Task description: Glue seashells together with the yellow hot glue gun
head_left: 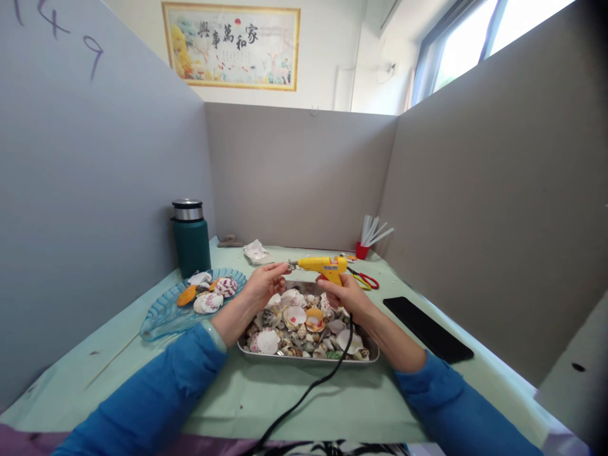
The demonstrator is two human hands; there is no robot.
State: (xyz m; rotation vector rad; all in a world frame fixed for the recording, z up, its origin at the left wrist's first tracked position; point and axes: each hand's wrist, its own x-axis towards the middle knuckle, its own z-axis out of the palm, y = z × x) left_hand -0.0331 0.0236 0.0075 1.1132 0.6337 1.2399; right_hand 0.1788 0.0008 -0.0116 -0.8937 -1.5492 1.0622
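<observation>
My right hand (pixel 342 292) grips the handle of a yellow glue gun (pixel 323 266), held level above a metal tray (pixel 308 360) full of mixed seashells. The gun's nozzle points left toward my left hand (pixel 265 282), whose fingers are pinched together right at the nozzle tip; what they hold is too small to make out. The gun's black cord (pixel 304 392) trails down over the tray toward me. Both forearms wear blue sleeves.
A blue glass dish (pixel 161 323) with several shells lies to the left, a green flask (pixel 190 238) behind it. Scissors (pixel 365 278), a red cup of glue sticks (pixel 363 250) and a black phone (pixel 427 329) lie to the right. Grey partitions enclose the table.
</observation>
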